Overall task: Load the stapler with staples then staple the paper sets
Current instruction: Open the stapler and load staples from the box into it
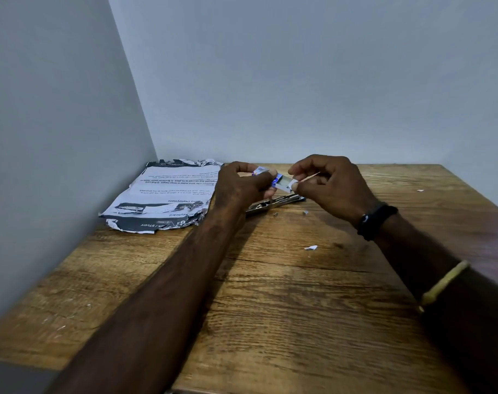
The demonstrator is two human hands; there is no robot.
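My left hand [243, 183] grips a small blue and white staple box [279, 182], held above the wooden table [270, 294]. My right hand [330, 184] pinches the box's open white flap at its right end. A strip of grey staples shows inside the opened box. Just below the hands the metal stapler [276, 203] lies open on the table, partly hidden by my left hand. The printed paper sets [165, 194] with torn edges lie at the back left corner, against the wall.
Small paper scraps [311, 247] and loose bits [305, 213] lie on the table near the stapler, and another scrap [420, 190] sits at the far right. Grey walls close in the table on the left and at the back.
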